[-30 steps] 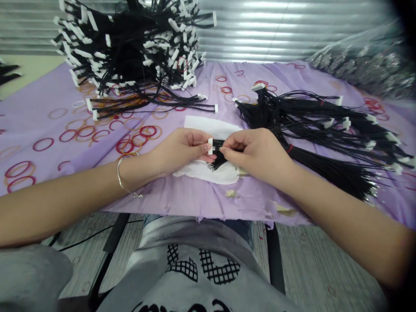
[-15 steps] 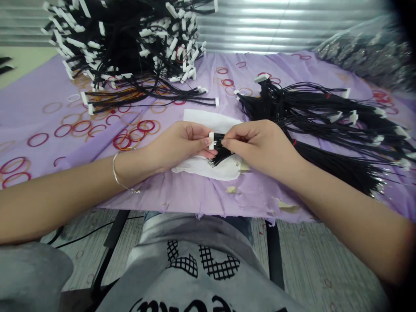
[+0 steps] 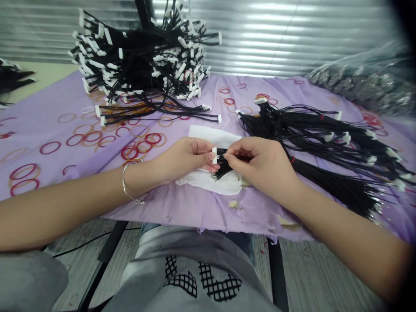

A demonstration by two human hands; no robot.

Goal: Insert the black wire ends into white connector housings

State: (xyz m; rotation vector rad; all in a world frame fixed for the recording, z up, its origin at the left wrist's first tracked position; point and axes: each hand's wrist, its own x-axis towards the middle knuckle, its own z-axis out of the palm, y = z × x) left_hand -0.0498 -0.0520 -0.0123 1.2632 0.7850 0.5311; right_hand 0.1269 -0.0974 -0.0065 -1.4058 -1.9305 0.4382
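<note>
- White connector housing (image 3: 214,155): a small, narrow block, held roughly upright between the two hands, above the white sheet (image 3: 224,185) near the front edge of the purple cloth (image 3: 182,210). Judged by its look, it is light, rigid and probably plastic; its smooth faces and small size could let it twist in a loose pinch. Best hold: by its outer faces, leaving the wire side free.
- Black wires (image 3: 223,151): thin leads running from the housing's right side toward the right hand. They should be light and flexible, liable to bend if pushed from far back; a grip close to the housing would keep them straighter.
- Bare wire ends (image 3: 214,176): bright, apparently metal tips fanned out just below the housing. Likely fragile and easily bent; better handled by the black insulation behind them.
- Left hand (image 3: 186,159): thumb and forefinger clamped on the housing, the other fingers curled beneath, close to the wire ends.
- Right hand (image 3: 264,160): thumb and forefinger brought together on the black wires, just beside the housing; the remaining fingers are folded in. Whether one wire or several are pinched cannot be told.
- Red-banded wire bundle (image 3: 334,186): lies on the purple cloth beyond the right wrist, its loose ends pointing right.
</note>
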